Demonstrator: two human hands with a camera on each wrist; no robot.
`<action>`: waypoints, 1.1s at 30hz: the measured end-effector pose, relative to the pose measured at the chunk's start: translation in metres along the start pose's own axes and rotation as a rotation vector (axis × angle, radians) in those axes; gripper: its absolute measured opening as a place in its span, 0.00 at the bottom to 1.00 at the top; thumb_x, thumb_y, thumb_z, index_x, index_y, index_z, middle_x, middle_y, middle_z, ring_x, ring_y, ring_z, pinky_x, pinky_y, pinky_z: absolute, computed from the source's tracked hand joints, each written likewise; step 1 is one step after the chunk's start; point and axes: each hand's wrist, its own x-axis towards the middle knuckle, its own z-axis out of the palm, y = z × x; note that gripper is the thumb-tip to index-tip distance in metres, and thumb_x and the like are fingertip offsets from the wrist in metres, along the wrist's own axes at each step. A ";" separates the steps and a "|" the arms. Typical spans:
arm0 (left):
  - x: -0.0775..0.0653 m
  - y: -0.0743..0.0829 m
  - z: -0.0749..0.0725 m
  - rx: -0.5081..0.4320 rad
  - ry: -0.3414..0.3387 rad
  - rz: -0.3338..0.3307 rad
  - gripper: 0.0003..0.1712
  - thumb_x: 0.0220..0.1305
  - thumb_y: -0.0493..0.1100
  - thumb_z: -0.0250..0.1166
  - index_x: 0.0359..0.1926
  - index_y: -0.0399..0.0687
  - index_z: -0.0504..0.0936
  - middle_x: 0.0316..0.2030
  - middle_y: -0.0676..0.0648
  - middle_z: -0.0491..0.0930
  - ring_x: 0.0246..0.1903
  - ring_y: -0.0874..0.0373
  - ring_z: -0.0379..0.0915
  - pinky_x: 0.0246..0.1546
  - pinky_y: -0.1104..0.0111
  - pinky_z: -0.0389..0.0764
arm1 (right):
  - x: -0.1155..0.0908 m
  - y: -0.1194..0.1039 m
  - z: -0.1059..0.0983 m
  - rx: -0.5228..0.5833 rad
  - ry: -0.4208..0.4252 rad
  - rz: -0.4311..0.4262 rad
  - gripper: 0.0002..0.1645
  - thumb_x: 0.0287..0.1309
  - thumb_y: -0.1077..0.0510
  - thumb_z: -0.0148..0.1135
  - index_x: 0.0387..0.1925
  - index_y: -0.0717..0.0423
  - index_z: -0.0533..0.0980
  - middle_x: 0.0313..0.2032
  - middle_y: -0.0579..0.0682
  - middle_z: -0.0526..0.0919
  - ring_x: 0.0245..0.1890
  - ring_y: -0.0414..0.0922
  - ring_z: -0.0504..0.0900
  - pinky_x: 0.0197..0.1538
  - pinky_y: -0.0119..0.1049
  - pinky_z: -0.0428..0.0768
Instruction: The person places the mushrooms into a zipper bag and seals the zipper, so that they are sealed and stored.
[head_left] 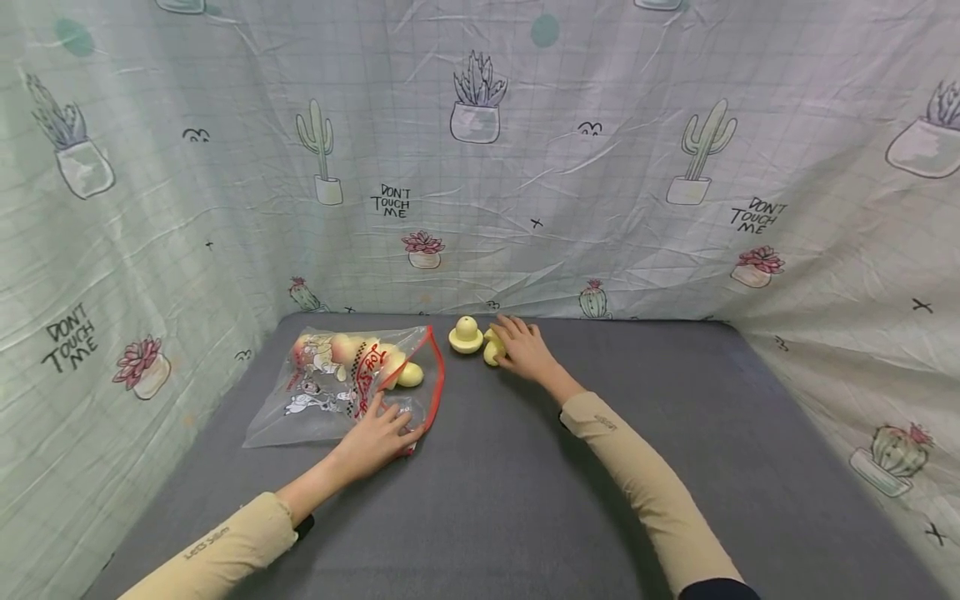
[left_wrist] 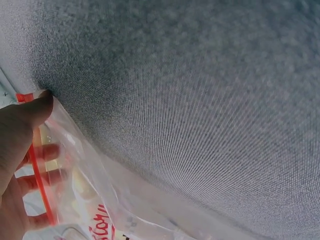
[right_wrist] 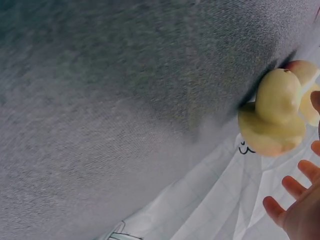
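Note:
My left hand [head_left: 378,440] grips the open edge of a clear plastic zip bag [head_left: 262,429] with a red strip along its mouth. In the left wrist view, the thumb lies on the near side of the red strip [left_wrist: 41,187], and the fingers show through the plastic. Several yellow rounded toys [head_left: 410,375] lie inside the bag. Over a yellow toy [head_left: 492,353] of two rounded lumps is my right hand [head_left: 527,352]. Its fingers [right_wrist: 294,188] are spread, apart from the toy in the right wrist view. A similar toy [head_left: 467,336] stands just left.
Dark grey cloth [head_left: 637,375] covers the table. Behind it and at both sides hangs a pale curtain [head_left: 480,208] printed with cacti and lettering, meeting the table along its back edge.

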 end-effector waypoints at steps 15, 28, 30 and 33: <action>0.003 0.003 -0.007 0.045 0.034 0.009 0.22 0.49 0.44 0.55 0.47 0.64 0.78 0.35 0.49 0.73 0.36 0.51 0.69 0.46 0.47 0.69 | 0.007 -0.005 0.004 -0.086 -0.088 -0.006 0.40 0.52 0.43 0.57 0.65 0.47 0.56 0.66 0.54 0.53 0.62 0.54 0.57 0.53 0.54 0.65; 0.003 0.004 -0.007 0.080 -0.029 0.003 0.22 0.51 0.44 0.56 0.49 0.66 0.76 0.37 0.49 0.74 0.38 0.52 0.69 0.47 0.47 0.68 | 0.006 -0.006 0.006 -0.134 -0.080 -0.058 0.33 0.51 0.49 0.60 0.60 0.44 0.63 0.61 0.53 0.60 0.58 0.52 0.62 0.50 0.52 0.66; 0.003 0.004 -0.006 0.081 -0.043 0.002 0.23 0.50 0.45 0.59 0.50 0.67 0.76 0.38 0.49 0.74 0.39 0.52 0.69 0.48 0.47 0.68 | 0.007 -0.006 0.006 -0.136 -0.085 -0.058 0.32 0.51 0.49 0.60 0.59 0.43 0.64 0.61 0.54 0.60 0.58 0.53 0.62 0.50 0.52 0.66; 0.002 0.003 -0.004 0.075 -0.044 0.006 0.24 0.48 0.47 0.62 0.50 0.67 0.76 0.38 0.50 0.74 0.39 0.51 0.69 0.48 0.47 0.67 | 0.007 -0.006 0.006 -0.142 -0.099 -0.062 0.31 0.51 0.50 0.61 0.58 0.43 0.66 0.61 0.55 0.59 0.57 0.54 0.62 0.49 0.52 0.67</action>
